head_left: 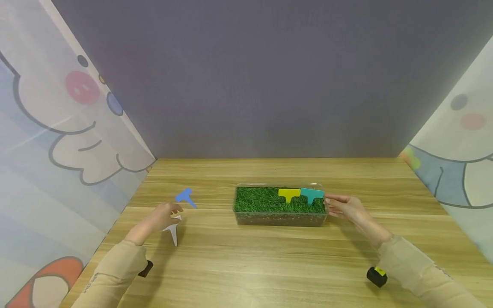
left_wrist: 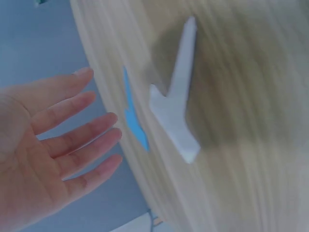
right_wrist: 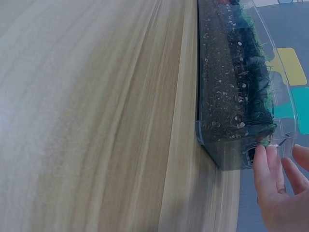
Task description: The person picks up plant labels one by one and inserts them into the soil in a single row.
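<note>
A clear box [head_left: 280,214] of soil topped with green grass stands mid-table; a yellow tag [head_left: 289,194] and a teal tag [head_left: 312,195] stick up from its right half. My right hand [head_left: 340,205] reaches to the box's right end, and its straight fingertips [right_wrist: 270,169] touch the end wall of the box [right_wrist: 227,96]. My left hand [head_left: 165,214] hovers with its fingers [left_wrist: 96,123] spread and holds nothing. A white tag [head_left: 173,231] lies flat on the table just beside it, and a blue tag [head_left: 186,197] lies a little farther back. Both the white tag [left_wrist: 176,106] and the blue tag [left_wrist: 134,118] show in the left wrist view.
The wooden table [head_left: 269,265] is closed in by a grey back wall [head_left: 269,77] and cartoon-printed curtains at the left [head_left: 57,141] and right [head_left: 458,149]. Black wrist-worn devices sit at my left [head_left: 145,268] and right [head_left: 376,276] sleeves.
</note>
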Tool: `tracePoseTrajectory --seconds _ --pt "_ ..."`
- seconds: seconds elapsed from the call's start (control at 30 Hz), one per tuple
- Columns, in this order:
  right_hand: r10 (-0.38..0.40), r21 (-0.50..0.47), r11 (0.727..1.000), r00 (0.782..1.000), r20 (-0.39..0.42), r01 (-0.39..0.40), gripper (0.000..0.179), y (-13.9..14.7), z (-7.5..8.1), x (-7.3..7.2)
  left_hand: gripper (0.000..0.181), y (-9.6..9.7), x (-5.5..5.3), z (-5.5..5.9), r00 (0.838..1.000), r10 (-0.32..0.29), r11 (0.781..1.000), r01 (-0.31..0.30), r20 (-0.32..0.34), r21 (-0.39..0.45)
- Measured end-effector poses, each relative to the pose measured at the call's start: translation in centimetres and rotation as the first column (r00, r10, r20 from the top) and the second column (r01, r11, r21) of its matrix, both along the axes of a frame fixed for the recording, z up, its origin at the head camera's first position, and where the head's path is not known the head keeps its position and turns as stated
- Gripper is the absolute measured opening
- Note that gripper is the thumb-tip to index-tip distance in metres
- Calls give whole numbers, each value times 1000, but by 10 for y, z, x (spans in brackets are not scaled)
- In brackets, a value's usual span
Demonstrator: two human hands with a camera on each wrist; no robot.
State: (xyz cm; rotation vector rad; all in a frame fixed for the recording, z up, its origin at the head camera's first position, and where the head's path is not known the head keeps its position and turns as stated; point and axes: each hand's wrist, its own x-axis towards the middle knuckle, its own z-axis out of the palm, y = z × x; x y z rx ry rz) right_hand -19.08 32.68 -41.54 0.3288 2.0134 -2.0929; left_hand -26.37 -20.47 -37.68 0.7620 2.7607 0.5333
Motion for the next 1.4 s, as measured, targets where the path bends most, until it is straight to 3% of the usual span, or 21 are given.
tracePoseTrajectory --seconds 0.23,0.37,0.67,0.8,0.87,1.1,1.3,1.4 --pt "9 3 1000 1000 -16 -9 41 0 -1 1 35 -9 -3 -11 999 31 999 -30 24 -33" --pt "0 -2 1000 1000 -1 0 37 0 -2 0 36 -12 -4 -15 999 41 998 -40 25 -40" --pt "-20 82 996 1000 -9 21 46 -19 27 10 44 -15 -6 -21 998 49 997 -47 41 -67" --pt "-24 83 996 1000 5 24 50 -22 31 11 45 -16 -8 -25 997 60 995 -56 42 -82" --pt "-26 81 996 1000 8 26 50 -22 30 10 45 -16 -8 -26 996 76 994 -72 45 -87" --pt "-29 31 999 999 42 28 39 -5 5 -1 44 -16 -11 -29 994 89 993 -84 59 -81" --pt "-47 12 999 998 41 46 69 -1 -2 -2 43 -14 -16 -29 988 107 992 -99 110 -78" --pt "-44 14 999 999 30 44 75 0 -3 -2 45 -15 -18 -26 982 117 991 -107 148 -79"
